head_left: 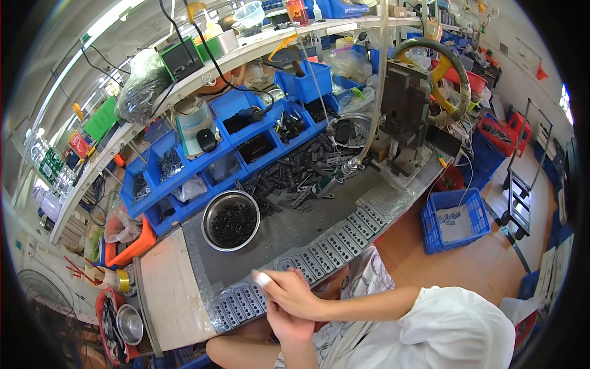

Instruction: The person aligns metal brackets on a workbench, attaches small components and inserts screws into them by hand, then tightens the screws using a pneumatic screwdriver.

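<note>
Left of the steel bowl (216,238), a pale wooden board (175,295) covers that end of the bench, and behind the bowl stand blue bins (215,155) of loose parts. The bowl itself is filled with small black pieces (233,222). In front of it and slightly to its right, the two hands meet. The left hand (287,325) comes up from below, mostly hidden under the other, its fingers partly curled; the right hand (296,298) reaches across from its right and lies over it, touching it, fingers bent and drawn together, with a white wrap (263,280) on one fingertip. Whether either grips anything between them cannot be told. Nearest to the hands is a row of grey plates (319,258) with dark round holes, running along the bench edge from just in front of the bowl away to its right, partly covered by the hands. Right of the bowl lie a heap of black strips (286,175) and a hose-fed hand tool (332,181); farther right of it stands a dark press (402,98)
</note>
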{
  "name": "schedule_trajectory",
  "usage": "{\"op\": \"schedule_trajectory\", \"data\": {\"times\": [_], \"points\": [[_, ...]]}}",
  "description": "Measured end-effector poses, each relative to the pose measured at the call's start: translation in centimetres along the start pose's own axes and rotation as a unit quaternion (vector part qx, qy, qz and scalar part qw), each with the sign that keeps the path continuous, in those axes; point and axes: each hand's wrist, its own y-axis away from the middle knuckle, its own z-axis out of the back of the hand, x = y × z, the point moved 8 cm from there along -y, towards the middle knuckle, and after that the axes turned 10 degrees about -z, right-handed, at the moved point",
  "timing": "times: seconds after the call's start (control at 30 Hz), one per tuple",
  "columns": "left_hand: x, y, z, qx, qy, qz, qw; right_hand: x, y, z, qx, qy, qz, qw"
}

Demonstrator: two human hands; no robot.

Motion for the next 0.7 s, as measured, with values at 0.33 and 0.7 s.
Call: {"op": "schedule_trajectory", "data": {"times": [0.33, 0.7], "points": [[3.5, 7.9, 15.1, -0.256, -0.238, -0.032, 0.936, -7.7, 9.9, 4.3, 0.150, -0.331, -0.253, 0.897], [-1.7, 13.2, 11.1, -0.029, -0.618, 0.140, 0.773, -22.5, 14.5, 12.5, 0.192, -0.200, -0.459, 0.844]]}}
